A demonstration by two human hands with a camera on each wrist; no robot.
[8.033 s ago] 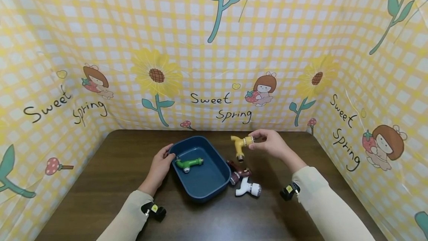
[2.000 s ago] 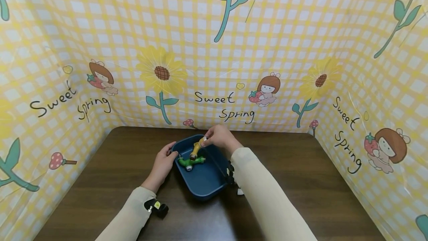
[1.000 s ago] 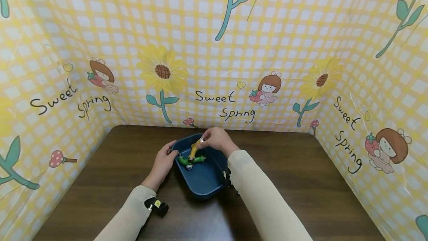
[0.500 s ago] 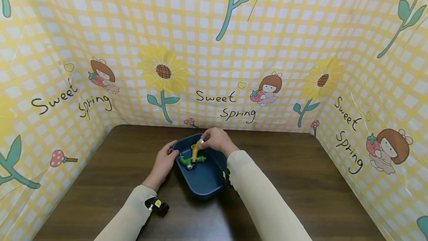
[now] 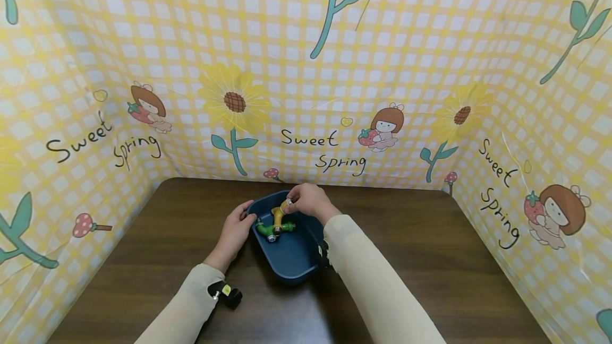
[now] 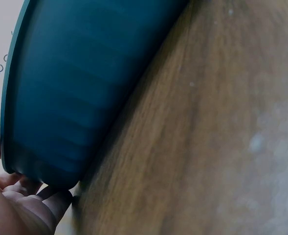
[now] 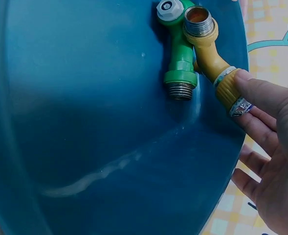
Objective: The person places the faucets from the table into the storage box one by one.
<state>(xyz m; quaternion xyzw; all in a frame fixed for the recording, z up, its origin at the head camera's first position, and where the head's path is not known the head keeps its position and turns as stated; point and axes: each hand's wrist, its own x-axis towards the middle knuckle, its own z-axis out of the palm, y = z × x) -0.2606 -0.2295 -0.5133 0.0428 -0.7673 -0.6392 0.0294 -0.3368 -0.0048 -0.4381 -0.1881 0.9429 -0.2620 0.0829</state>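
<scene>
My right hand [image 5: 313, 201] reaches over the far end of a blue plastic basin [image 5: 297, 260], pinching a yellow tap [image 5: 277, 216] by its ribbed knob between thumb and fingers. In the right wrist view the yellow tap [image 7: 210, 56] lies against a green tap [image 7: 181, 56], its threaded open end facing the camera. The green tap [image 5: 264, 231] rests on the basin floor near the left wall. At the basin's far left corner my left hand [image 5: 233, 233] grips the rim, thumb on top; the left wrist view has its fingers [image 6: 48, 205] under the outer wall.
A brown wooden table [image 5: 421, 238] carries the basin. Yellow checked cloth [image 5: 306, 84] rises behind it and on both sides. The right sleeve [image 5: 373, 275] covers the area just right of the basin. Black wrist cameras sit on both cuffs.
Since the oldest frame, my right hand has brought the yellow tap leftward into the basin; the sleeve now hides the red and white taps. Lately the yellow tap has turned slightly. Left hand keeps its grip.
</scene>
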